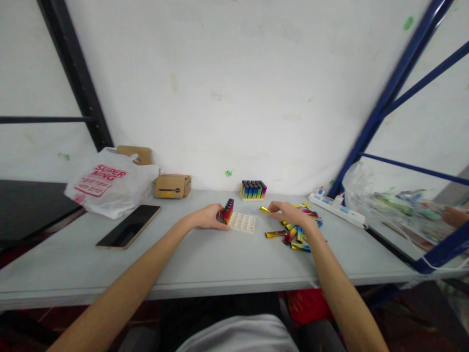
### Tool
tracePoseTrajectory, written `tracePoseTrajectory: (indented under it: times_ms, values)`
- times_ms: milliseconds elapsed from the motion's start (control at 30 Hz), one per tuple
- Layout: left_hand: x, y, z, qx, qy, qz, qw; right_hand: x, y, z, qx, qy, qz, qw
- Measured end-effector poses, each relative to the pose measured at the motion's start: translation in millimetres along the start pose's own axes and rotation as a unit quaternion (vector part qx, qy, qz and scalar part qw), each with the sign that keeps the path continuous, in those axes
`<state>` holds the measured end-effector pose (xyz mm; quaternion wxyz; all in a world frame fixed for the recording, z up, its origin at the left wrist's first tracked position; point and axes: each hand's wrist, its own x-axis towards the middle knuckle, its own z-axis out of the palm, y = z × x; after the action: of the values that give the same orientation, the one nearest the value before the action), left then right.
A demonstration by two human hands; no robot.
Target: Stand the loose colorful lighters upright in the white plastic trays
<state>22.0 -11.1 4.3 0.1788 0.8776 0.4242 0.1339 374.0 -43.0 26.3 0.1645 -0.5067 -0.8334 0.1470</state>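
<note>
Grey desk against white wall. Left hand at left edge of white tray, beside its upright row of lighters; cannot tell whether its grip is closed. Right hand: grip clenched on gold lighter, just right of the tray, near the loose pile of lighters.

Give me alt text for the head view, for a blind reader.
A person's right hand holds a yellow lighter beside a loose pile; the left hand is at a white tray holding one row of lighters. More lighters stand behind.
</note>
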Motion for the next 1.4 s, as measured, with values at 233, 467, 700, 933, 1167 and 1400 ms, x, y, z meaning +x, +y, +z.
tracePoseTrajectory:
  times_ms: [233, 467, 700, 933, 1167, 1400]
  values:
    - [2, 3, 4.1, 0.002, 0.024, 0.006, 1.0, 28, -32, -6, 0.116, 0.172, -0.042, 0.977]
    - [1, 5, 2.8, 0.003, 0.018, 0.017, 1.0, 63, -65, 18, 0.433, 0.187, -0.024, 0.881]
    - [0, 7, 1.1, -0.006, 0.014, 0.017, 1.0, 58, -76, 62, 0.452, 0.068, 0.008, 0.889]
    - [-2, 11, -0.4, -0.014, 0.012, 0.025, 1.0, 57, -62, 74, 0.25, 0.191, 0.035, 0.949]
    - [0, 9, 2.8, 0.0, 0.027, 0.023, 0.999, 58, -63, 78, 0.216, 0.239, 0.047, 0.945]
    - [-1, 10, 2.5, 0.011, 0.032, 0.022, 0.999, 55, -60, 76, 0.184, 0.249, 0.023, 0.95]
